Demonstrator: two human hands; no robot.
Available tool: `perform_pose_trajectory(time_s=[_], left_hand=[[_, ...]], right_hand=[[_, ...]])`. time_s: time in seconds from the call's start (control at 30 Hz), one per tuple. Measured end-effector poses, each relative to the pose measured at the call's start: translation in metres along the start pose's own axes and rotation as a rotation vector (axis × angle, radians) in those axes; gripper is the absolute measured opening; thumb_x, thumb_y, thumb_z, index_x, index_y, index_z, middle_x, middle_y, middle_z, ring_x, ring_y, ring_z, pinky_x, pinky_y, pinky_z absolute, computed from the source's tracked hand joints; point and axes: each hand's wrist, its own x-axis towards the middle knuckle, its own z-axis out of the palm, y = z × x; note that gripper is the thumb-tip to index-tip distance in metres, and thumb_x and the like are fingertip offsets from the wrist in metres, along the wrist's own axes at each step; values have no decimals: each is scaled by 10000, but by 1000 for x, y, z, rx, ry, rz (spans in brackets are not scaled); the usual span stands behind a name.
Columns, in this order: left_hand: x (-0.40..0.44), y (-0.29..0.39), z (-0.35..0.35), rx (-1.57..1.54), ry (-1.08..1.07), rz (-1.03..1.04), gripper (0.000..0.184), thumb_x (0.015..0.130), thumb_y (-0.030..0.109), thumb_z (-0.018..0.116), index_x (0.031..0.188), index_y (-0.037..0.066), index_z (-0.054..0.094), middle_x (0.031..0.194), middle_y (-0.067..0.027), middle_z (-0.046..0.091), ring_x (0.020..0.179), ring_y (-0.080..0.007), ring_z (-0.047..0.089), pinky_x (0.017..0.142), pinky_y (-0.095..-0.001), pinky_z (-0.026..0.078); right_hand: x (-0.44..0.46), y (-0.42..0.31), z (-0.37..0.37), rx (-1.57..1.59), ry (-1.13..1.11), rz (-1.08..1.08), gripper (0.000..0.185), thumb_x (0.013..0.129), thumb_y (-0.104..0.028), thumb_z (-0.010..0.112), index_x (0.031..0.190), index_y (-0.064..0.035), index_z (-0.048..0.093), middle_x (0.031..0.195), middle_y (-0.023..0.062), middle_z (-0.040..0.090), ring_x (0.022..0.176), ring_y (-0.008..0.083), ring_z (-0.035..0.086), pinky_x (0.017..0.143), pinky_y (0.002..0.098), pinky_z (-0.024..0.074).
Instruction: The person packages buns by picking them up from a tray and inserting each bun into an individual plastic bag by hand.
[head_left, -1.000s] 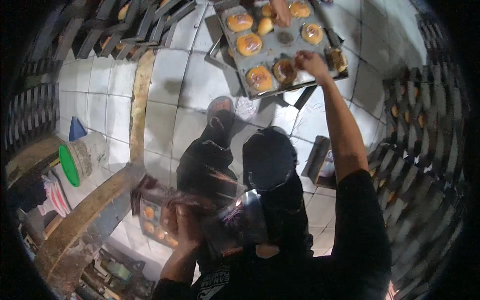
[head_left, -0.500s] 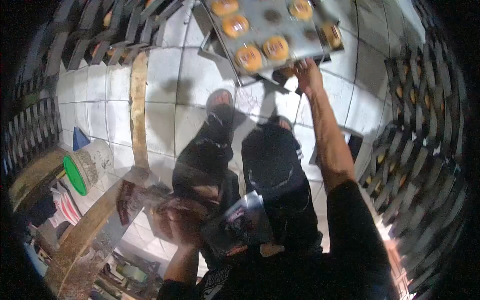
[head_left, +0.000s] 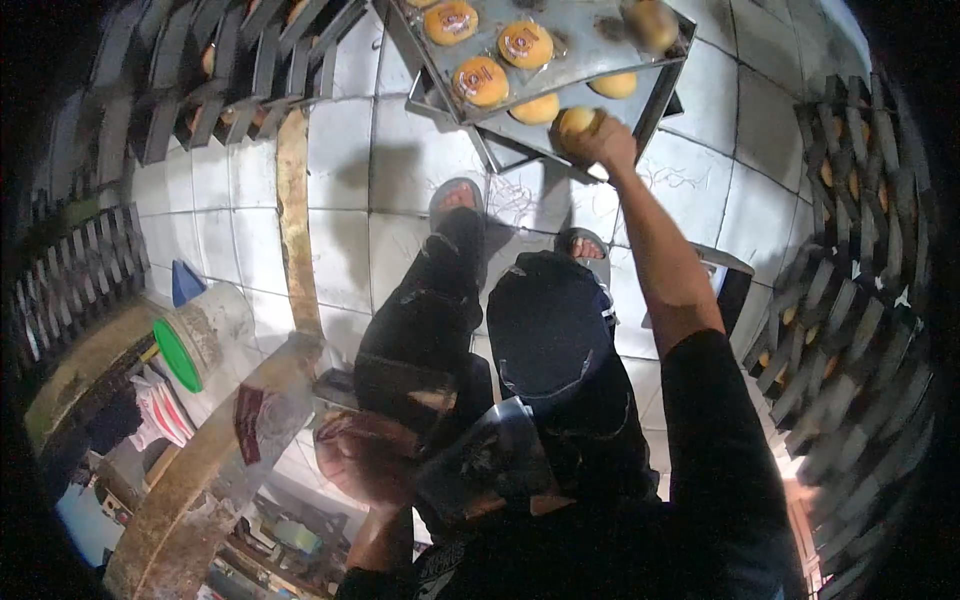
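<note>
My right hand is closed round a round yellow bun at the near edge of the lower metal tray. Other plain buns lie in that tray. An upper tray sits askew over it, bearing several buns in clear printed wrappers. Down by my lap, my left hand is smeared by motion and its fingers cannot be made out. Left of it shows a clear wrapper with dark red print; whether the hand touches it is unclear. A stack of shiny clear plastic lies on my lap.
Dark slatted racks holding buns stand at the right and upper left. A worn wooden bench runs along the lower left, near a white bucket with a green rim. My sandalled feet rest on white floor tiles.
My right hand has gone from the trays' edge to a bun in the lower tray. The upper tray has shifted back, uncovering buns beneath. My left hand stays low and blurred.
</note>
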Motion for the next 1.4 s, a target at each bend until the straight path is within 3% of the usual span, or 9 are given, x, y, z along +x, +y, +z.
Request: perform_pose_trajectory(time_s=[0.2,0.37,0.53,0.67,0.87,1.03,1.2,1.3,1.4], left_hand=[[9,-10,9,-593,-245,-238,173,1027,154,533,1103,28,625,1006,-86,676,890,-193,655,750,-292,536],[12,87,53,-567,-196,-274,271,1073,239,476,1207,25,576,1135,-158,652,975,-226,678,725,-289,544],[55,51,37,-981,-370,-444,333,1019,250,596,1212,-13,527,1265,-234,611,1147,-314,657,847,-419,597],[22,101,57,-925,-462,-555,357,926,220,751,1128,8,547,1137,-174,658,1086,-294,682,812,-447,614],[-27,127,28,-1139,-635,-604,298,1000,320,583,1163,78,641,1110,-94,701,1043,-242,681,951,-405,541],[-4,73,-3,-1262,-583,-476,370,1042,349,507,1237,56,623,1206,-104,684,1125,-253,655,1017,-411,508],[-62,98,11,-984,-346,-278,419,1043,373,548,1373,116,524,1332,-72,614,1236,-234,589,1080,-409,447],[-15,100,-4,-1450,-591,-190,420,1037,356,559,1388,135,493,1349,-60,587,1259,-221,556,1081,-416,433],[-13,90,45,-1440,-336,-275,423,1048,399,511,1373,130,487,1301,-79,594,1202,-225,582,1065,-413,440]], right_hand=[[-76,-17,-32,794,-89,-121,581,823,-319,839,1258,-13,604,1087,123,713,932,209,688,827,352,552],[-218,-84,-160,1523,-544,-251,649,935,-224,741,1463,-40,412,1423,86,551,1297,266,561,1037,530,504],[-391,-150,-207,929,-223,-610,629,845,-135,816,1384,-26,511,1251,88,644,1094,176,634,958,341,521],[-432,-143,-174,237,339,-1397,479,710,-33,771,1167,-30,628,1118,154,641,1117,390,625,973,454,522],[-454,-172,-176,155,592,-1362,392,730,4,704,1114,-58,659,1201,162,622,1127,352,630,1038,545,466],[-484,-197,-122,88,155,-1349,590,804,-22,707,1366,-10,530,1415,198,554,1385,366,473,1179,592,282],[-458,-213,-136,-72,289,-1310,603,840,-67,643,1423,-34,496,1442,186,545,1401,360,458,1209,594,219],[-452,-224,-146,-85,260,-1320,612,840,-67,630,1435,-61,487,1405,163,580,1376,345,491,1200,610,224],[-445,-239,-153,-224,281,-1286,599,856,-84,629,1436,-75,480,1395,146,588,1356,320,515,1199,618,222]])
